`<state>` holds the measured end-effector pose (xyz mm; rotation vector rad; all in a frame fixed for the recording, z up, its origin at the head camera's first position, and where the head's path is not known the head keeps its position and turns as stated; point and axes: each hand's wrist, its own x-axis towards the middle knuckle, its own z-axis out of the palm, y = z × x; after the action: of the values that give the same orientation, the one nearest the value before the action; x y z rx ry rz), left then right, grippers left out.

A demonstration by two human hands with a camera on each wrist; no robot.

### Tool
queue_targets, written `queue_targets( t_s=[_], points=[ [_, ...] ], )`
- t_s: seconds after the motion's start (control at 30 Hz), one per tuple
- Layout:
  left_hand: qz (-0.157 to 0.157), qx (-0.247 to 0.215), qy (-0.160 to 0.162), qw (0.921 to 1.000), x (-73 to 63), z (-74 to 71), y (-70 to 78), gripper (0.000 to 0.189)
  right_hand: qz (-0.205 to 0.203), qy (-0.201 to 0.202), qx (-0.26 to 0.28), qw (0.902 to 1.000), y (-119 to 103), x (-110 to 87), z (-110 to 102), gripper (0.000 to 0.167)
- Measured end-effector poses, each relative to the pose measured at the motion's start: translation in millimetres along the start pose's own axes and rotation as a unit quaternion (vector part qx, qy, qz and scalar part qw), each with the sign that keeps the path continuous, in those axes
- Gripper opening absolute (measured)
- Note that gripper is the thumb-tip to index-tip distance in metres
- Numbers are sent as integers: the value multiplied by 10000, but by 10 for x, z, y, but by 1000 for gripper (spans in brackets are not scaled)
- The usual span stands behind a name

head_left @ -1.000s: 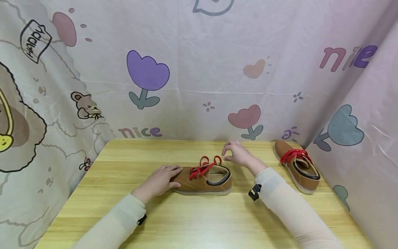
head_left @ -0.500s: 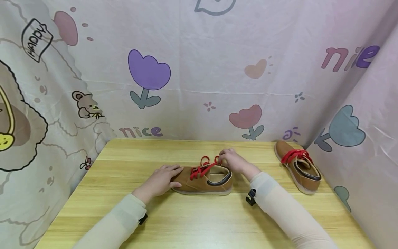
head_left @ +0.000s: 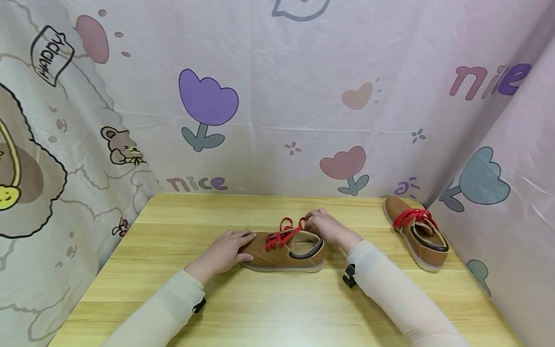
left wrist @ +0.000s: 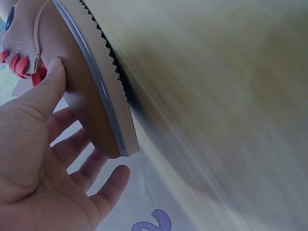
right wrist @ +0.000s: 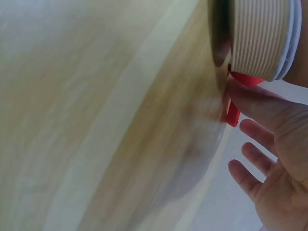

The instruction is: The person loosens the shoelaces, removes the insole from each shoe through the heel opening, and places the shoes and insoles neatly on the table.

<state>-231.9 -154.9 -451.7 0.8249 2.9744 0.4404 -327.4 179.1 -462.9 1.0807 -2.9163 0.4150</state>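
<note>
A brown low shoe (head_left: 282, 259) with a pale sole stands on the wooden table, toe to the left and dark-lined opening to the right. My left hand (head_left: 222, 251) holds its toe, thumb on the near side and fingers over the far side. The left wrist view shows that thumb (left wrist: 57, 72) against the brown upper. Red shoelaces (head_left: 284, 236) cross the tongue and rise in loops. At the far side of the opening, my right hand (head_left: 327, 226) pinches a lace end. From the right wrist, the red lace (right wrist: 234, 114) shows at the thumb tip, below the ribbed heel sole (right wrist: 260, 38).
A matching brown shoe (head_left: 427, 253) with red laces sits at the table's back right corner, toe toward the back. Printed cloth curtains (head_left: 277, 96) enclose the table (head_left: 277, 308) behind and at both sides.
My right hand has moved left and down from beside the lace loops to the lace, and now pinches it. My left hand stays on the toe.
</note>
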Motion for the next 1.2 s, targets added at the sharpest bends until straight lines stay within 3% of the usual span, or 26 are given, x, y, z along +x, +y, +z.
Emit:
queue_targets(
  t_s=[0.47, 0.63, 0.87, 1.07, 1.2],
  points=[
    [-2, -3, 22, 10000, 1, 7, 1, 66, 159, 304, -98, 9994, 2, 5, -46, 21],
    [-4, -14, 19, 10000, 0, 4, 3, 66, 328, 500, -120, 9981, 30, 10, -164, 10],
    [-9, 16, 17, 10000, -1, 10, -4, 66, 410, 916, 272, 9946, 77, 6, -379, 10],
    [-28, -9, 13, 10000, 1, 12, -5, 66, 745, 1420, 1177, 9800, 131, 4, -562, 7],
    [-37, -21, 11, 10000, 2, 8, -2, 66, 1165, 1721, 1901, 9595, 135, -9, -679, 9]
  ],
)
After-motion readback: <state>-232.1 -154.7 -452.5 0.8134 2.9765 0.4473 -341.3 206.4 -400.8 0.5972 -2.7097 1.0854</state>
